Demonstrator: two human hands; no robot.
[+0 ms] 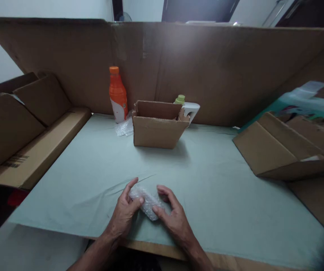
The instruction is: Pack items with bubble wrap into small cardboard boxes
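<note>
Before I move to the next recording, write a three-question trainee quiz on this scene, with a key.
1. What are the left hand and the right hand both touching?
2. True or false: in the picture, the orange bottle stands left of the small open box.
3. What colour is the cap showing behind that box? A: red. B: light green. C: black.

Key: 1. A bubble-wrap bundle. 2. True. 3. B.

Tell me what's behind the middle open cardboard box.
Behind the cardboard box: a green cap and white handle at right, some bubble wrap at left; the rest is covered.
</note>
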